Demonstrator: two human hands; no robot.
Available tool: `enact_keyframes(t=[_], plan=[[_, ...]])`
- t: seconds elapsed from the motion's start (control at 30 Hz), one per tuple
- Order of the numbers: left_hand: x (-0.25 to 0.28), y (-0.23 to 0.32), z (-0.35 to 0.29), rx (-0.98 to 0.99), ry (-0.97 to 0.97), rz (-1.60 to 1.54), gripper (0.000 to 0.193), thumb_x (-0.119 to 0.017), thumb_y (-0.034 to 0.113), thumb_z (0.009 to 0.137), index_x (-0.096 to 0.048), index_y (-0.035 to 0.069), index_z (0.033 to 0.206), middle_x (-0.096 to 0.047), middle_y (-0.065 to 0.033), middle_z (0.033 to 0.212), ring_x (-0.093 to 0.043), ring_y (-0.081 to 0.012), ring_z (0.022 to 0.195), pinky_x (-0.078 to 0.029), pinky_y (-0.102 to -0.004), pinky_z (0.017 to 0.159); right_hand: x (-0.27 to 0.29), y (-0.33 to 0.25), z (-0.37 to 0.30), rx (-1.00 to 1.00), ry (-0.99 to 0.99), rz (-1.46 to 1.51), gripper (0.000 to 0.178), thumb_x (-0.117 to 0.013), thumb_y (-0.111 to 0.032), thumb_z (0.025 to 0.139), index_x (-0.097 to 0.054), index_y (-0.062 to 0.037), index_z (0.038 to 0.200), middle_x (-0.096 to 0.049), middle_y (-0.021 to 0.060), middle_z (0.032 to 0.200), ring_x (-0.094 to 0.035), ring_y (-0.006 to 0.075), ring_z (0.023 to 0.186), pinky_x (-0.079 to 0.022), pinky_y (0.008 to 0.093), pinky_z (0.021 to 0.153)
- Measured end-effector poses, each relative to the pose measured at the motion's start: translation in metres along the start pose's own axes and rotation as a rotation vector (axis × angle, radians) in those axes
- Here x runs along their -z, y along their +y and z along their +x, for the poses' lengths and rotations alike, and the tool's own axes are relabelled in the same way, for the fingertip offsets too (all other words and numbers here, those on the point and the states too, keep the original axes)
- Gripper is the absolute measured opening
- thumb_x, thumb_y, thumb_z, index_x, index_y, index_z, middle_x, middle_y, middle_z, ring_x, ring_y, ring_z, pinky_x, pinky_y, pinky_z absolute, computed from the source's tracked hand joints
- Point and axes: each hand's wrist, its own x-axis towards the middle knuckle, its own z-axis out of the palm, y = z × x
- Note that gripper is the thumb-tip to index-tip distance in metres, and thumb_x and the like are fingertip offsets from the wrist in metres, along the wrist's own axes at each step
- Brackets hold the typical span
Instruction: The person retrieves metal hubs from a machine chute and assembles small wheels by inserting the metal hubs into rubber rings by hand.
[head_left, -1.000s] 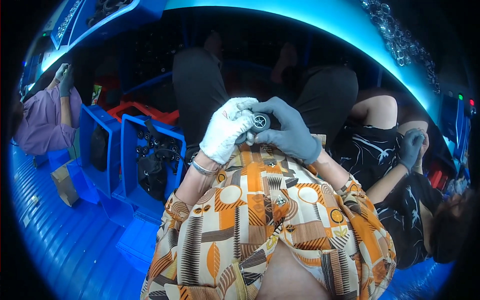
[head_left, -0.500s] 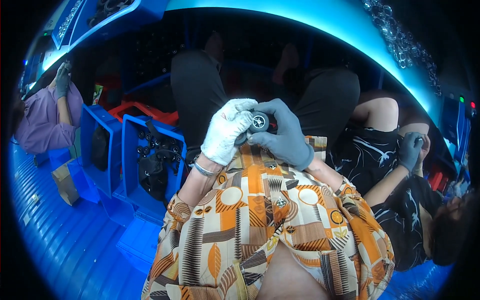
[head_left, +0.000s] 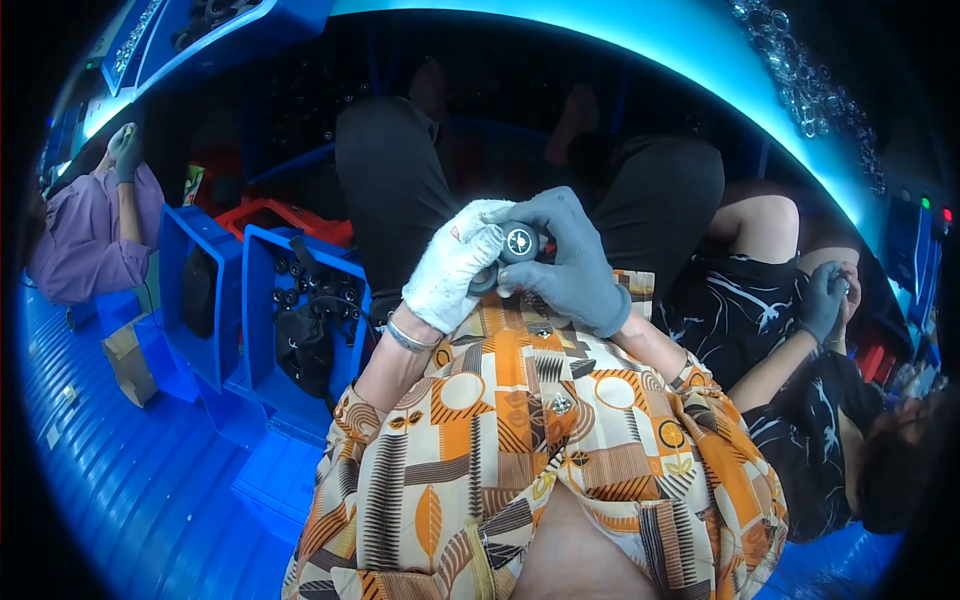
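Observation:
A small black toy wheel (head_left: 520,243) with a pale spoked hub is held in front of my body, its hub facing up. My left hand (head_left: 455,262), in a white glove, is closed at the wheel's left side, fingertips against it. In a grey glove, my right hand (head_left: 567,258) curls round it from the right, with thumb and forefinger closed on its rim. A second dark round part (head_left: 484,279) shows below, beside the left fingers; most of it is hidden by the hands.
To my left stands a blue bin (head_left: 252,310) with several small black wheels (head_left: 288,297) and a dark cloth pouch (head_left: 305,350). Another blue bin (head_left: 226,270) adjoins it. People with gloved hands sit at both sides. A lit table edge (head_left: 600,35) curves ahead, bearing clear rings (head_left: 785,60).
The wheel has turned a little between my fingers, its spokes now at another angle. Both hands keep nearly the same place and grip.

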Motion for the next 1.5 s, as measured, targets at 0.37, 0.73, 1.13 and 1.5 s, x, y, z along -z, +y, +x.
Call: enact_keyframes(t=[0.37, 0.73, 1.13, 1.5], plan=[[0.022, -0.016, 0.005, 0.077, 0.131, -0.269, 0.032, -0.061, 0.016, 0.086, -0.057, 0.001, 0.114, -0.061, -0.0109, 0.103, -0.059, -0.0194, 0.087, -0.05, -0.0321, 0.079, 0.051, -0.043, 0.013, 0.758, 0.337, -0.166, 0.066, -0.089, -0.022, 0.059, -0.056, -0.0045, 0.113, -0.05, 0.0125, 0.106, -0.056, 0.0272, 0.084, -0.048, 0.0378, 0.071], [0.022, -0.023, 0.013, 0.033, 0.023, -0.129, 0.026, -0.061, 0.011, 0.089, -0.056, 0.001, 0.112, -0.063, -0.0176, 0.102, -0.064, -0.025, 0.089, -0.054, -0.0288, 0.073, 0.065, 0.039, 0.051, 0.209, 0.485, -0.582, 0.054, -0.076, -0.01, 0.073, -0.052, -0.0086, 0.122, -0.051, 0.0146, 0.109, -0.057, 0.0315, 0.092, -0.05, 0.0374, 0.074], [0.027, -0.018, 0.014, -0.059, 0.119, -0.032, 0.019, -0.056, 0.013, 0.093, -0.055, 0.0, 0.107, -0.062, -0.0156, 0.108, -0.063, -0.025, 0.097, -0.053, -0.0344, 0.084, 0.223, 0.033, 0.159, 0.186, 0.75, -0.988, 0.032, -0.065, -0.019, 0.082, -0.059, -0.0053, 0.111, -0.063, 0.0161, 0.089, -0.063, 0.0353, 0.078, -0.051, 0.0433, 0.072], [0.016, -0.006, 0.002, -0.158, 0.097, -0.076, 0.023, -0.053, 0.012, 0.094, -0.056, -0.005, 0.11, -0.061, -0.0175, 0.108, -0.061, -0.0285, 0.103, -0.052, -0.0376, 0.092, 0.231, 0.018, 0.164, -0.031, 0.747, -1.051, 0.029, -0.065, -0.021, 0.082, -0.059, -0.0043, 0.105, -0.057, 0.0192, 0.107, -0.061, 0.036, 0.093, -0.05, 0.0425, 0.079]])
